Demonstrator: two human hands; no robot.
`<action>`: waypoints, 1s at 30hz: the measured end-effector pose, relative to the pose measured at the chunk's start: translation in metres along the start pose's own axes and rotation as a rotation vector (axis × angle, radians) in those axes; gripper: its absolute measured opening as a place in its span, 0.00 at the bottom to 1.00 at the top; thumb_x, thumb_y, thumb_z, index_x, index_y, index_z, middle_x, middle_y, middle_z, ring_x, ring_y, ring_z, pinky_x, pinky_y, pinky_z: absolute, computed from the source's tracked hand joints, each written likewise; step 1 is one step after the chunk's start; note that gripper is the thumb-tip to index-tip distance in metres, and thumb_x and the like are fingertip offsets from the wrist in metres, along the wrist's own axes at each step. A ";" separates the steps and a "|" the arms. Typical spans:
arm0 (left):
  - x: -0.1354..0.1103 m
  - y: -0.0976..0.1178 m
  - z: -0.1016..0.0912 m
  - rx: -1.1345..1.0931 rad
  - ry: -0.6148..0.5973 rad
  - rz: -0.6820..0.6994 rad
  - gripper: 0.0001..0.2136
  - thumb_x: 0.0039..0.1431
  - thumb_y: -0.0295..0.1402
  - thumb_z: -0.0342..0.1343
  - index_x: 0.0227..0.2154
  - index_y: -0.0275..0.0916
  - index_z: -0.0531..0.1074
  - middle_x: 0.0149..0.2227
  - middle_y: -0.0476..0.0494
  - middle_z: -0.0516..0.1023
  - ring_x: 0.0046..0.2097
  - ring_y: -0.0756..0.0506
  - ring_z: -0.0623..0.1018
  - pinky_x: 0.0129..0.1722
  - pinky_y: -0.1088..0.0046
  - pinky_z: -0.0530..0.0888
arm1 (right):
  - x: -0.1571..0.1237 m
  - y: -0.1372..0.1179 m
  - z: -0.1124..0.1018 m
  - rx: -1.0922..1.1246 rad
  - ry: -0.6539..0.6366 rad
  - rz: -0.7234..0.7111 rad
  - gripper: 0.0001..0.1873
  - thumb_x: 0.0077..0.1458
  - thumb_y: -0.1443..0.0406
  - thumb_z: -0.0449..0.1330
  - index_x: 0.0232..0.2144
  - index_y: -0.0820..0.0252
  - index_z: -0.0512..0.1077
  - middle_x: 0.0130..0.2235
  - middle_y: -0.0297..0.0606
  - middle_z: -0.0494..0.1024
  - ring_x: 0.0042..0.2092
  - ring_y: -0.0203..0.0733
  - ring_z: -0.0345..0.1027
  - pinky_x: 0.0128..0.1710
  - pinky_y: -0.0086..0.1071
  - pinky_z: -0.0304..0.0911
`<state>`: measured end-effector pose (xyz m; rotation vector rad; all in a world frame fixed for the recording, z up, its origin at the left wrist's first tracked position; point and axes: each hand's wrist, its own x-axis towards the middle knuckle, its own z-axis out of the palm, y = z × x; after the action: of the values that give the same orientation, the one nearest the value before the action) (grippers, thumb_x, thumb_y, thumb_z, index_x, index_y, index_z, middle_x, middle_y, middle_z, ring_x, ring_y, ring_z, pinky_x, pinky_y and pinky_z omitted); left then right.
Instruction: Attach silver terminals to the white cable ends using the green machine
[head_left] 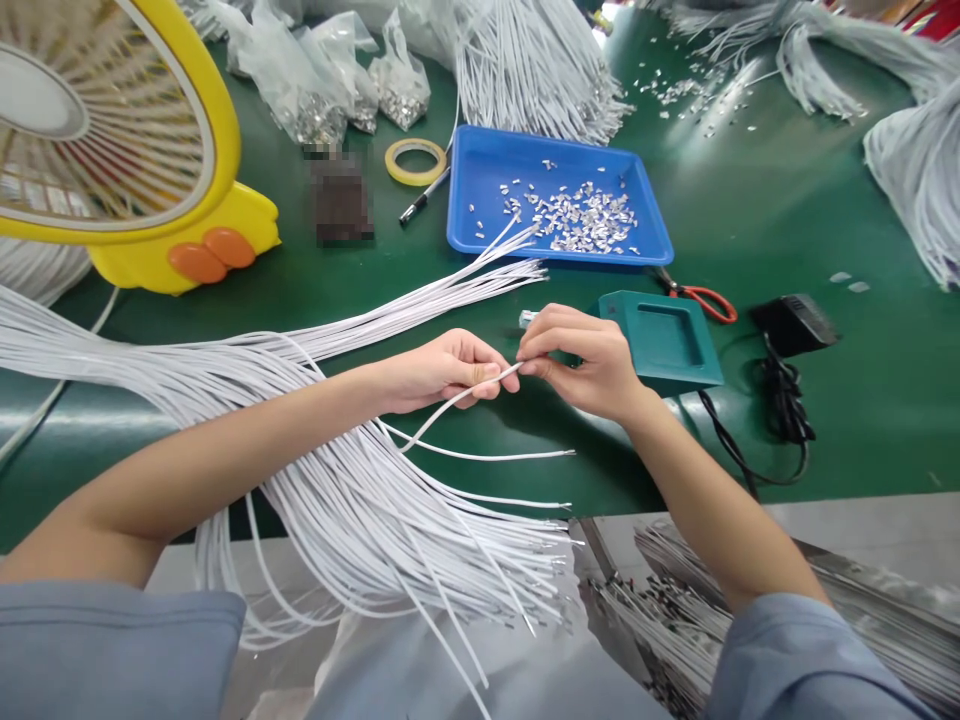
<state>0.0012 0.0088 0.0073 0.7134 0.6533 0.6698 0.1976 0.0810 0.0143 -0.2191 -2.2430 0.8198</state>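
My left hand [469, 370] is closed around a thin white cable [442, 410], pinching it just short of its end. My right hand [577, 355] meets it there, thumb and fingertips pressed together on the cable's tip; whether a small part is also in that pinch is hidden. A small clear piece [528, 319] shows just behind the right fingers. Below my left forearm spreads a thick bundle of white cables [390, 500], its cut ends hanging over the table edge. Another group of cable ends [450, 300] lies behind my hands, some reaching the blue tray [461, 215].
Small metal pieces [589, 215] lie in the tray. A green device [660, 340], red-handled pliers [709, 300] and a black adapter [795, 322] sit to the right. Yellow tape [394, 172], a pen [424, 197], plastic bags [401, 85] and a yellow fan [225, 120] are behind and left.
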 end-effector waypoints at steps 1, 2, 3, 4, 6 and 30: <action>0.000 0.000 0.000 -0.008 -0.006 -0.006 0.12 0.52 0.35 0.66 0.30 0.28 0.78 0.18 0.51 0.67 0.16 0.62 0.55 0.16 0.85 0.53 | 0.000 0.000 0.000 -0.013 0.014 -0.035 0.04 0.55 0.67 0.64 0.28 0.57 0.74 0.27 0.35 0.75 0.32 0.39 0.69 0.33 0.35 0.66; 0.000 0.000 -0.001 -0.016 -0.014 -0.008 0.11 0.53 0.35 0.66 0.30 0.28 0.78 0.19 0.51 0.67 0.16 0.62 0.56 0.17 0.85 0.53 | 0.000 0.001 0.000 -0.020 0.027 -0.062 0.04 0.54 0.68 0.64 0.28 0.58 0.74 0.27 0.35 0.75 0.31 0.39 0.68 0.32 0.35 0.65; 0.000 0.000 -0.001 -0.026 -0.023 -0.008 0.11 0.54 0.34 0.65 0.30 0.28 0.78 0.19 0.51 0.67 0.16 0.62 0.56 0.17 0.85 0.54 | 0.000 0.001 0.000 -0.025 0.039 -0.084 0.04 0.54 0.70 0.64 0.27 0.59 0.74 0.27 0.35 0.75 0.31 0.38 0.68 0.32 0.34 0.65; 0.000 -0.001 -0.001 -0.037 -0.031 -0.006 0.10 0.55 0.34 0.64 0.30 0.28 0.78 0.19 0.52 0.67 0.16 0.62 0.56 0.17 0.85 0.54 | 0.000 0.001 0.001 -0.030 0.050 -0.094 0.05 0.54 0.71 0.63 0.27 0.59 0.73 0.27 0.36 0.75 0.31 0.38 0.68 0.31 0.34 0.65; 0.001 -0.001 -0.001 -0.059 -0.037 0.004 0.10 0.55 0.34 0.64 0.30 0.29 0.78 0.19 0.52 0.67 0.16 0.62 0.55 0.18 0.86 0.56 | -0.001 0.001 0.000 -0.037 0.076 -0.096 0.05 0.53 0.72 0.64 0.27 0.59 0.73 0.27 0.35 0.75 0.31 0.38 0.67 0.31 0.34 0.64; 0.000 -0.003 0.002 0.084 0.018 0.085 0.12 0.53 0.36 0.65 0.29 0.28 0.78 0.24 0.46 0.76 0.17 0.60 0.64 0.16 0.84 0.58 | -0.004 0.001 0.017 0.383 0.096 0.266 0.06 0.48 0.61 0.71 0.26 0.57 0.80 0.26 0.34 0.74 0.28 0.34 0.64 0.27 0.30 0.58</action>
<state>0.0035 0.0068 0.0059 0.8173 0.6734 0.7311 0.1891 0.0719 0.0024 -0.3687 -1.9457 1.3317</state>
